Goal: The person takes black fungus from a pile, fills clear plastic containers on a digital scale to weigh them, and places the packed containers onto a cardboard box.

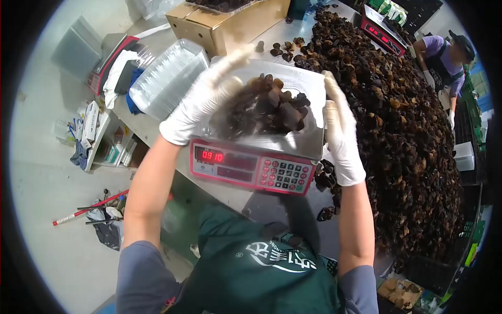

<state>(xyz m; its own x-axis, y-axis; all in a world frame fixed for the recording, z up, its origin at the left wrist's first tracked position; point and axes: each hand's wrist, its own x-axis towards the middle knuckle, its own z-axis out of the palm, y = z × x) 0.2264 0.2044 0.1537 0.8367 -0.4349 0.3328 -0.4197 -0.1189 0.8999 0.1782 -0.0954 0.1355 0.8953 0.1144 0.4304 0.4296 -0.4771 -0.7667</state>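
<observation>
Both our hands loose, grasping nothing: left hand [209, 97] blurred, beside dark pieces [274, 107]; right hand [342, 131] at right edge of scale [251, 170], contact unclear. Pieces heaped on scale pan [308, 76]. Risk, we judge: fingers pressing pan could skew display [212, 155], sideways brush could spill top pieces. Stacked clear trays [170, 78] crowd left, cardboard box [251, 26] far side; big heap [402, 152] blocks right.
</observation>
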